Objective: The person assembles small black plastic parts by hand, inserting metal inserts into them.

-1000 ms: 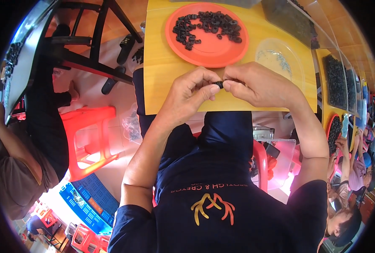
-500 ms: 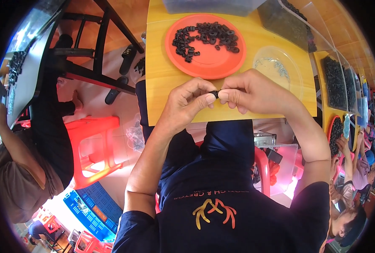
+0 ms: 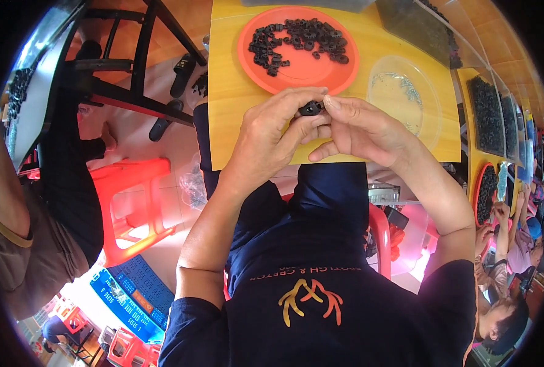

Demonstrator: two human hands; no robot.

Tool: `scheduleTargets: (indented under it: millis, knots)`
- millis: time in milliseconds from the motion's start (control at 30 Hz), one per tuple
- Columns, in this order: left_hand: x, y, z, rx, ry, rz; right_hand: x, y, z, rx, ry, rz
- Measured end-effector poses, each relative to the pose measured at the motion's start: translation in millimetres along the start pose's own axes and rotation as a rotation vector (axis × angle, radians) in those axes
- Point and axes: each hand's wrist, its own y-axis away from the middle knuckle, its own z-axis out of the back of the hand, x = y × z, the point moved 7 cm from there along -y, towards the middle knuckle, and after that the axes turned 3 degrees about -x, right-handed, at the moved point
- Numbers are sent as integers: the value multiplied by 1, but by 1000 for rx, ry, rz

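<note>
A small black plastic part (image 3: 311, 109) is held between my hands, just over the near side of the orange-red plate (image 3: 296, 82). My left hand (image 3: 269, 131) is closed round it, index finger above and thumb below. The thumb tip of my right hand (image 3: 370, 128) presses at the part's right end, while its lower fingers curve loosely underneath. Part of the piece is hidden by fingers. Many similar black parts (image 3: 314, 33) lie heaped on the plate. Right of it, a clear shallow dish (image 3: 385, 107) holds tiny silvery pieces (image 3: 406, 88).
The yellow table (image 3: 223, 79) ends just in front of my lap. Clear bins of black parts (image 3: 486, 116) stand at the right. A red stool (image 3: 128, 177) and a black metal frame (image 3: 140, 55) are on the left. Other people sit on both sides.
Both hands have shifted slightly up with the part, and the view has tilted. The part shows more now. My right hand has turned, its lower fingers loosening from the earlier pinch.
</note>
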Motion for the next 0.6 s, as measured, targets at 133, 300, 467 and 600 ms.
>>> scheduleTargets:
  millis: [133, 300, 467, 600]
  knots:
    - [-8, -1, 0, 0, -113, -106, -4, 2, 1, -7, -107, 8]
    - [-13, -5, -2, 15, -174, -138, -2, 0, -2, -39, -126, 29]
    - [-14, -4, -4, 30, -259, -176, -7, 0, -3, -129, -101, 27]
    - [-11, -5, 5, -63, -165, -145, 11, -3, 6, -298, 157, 17]
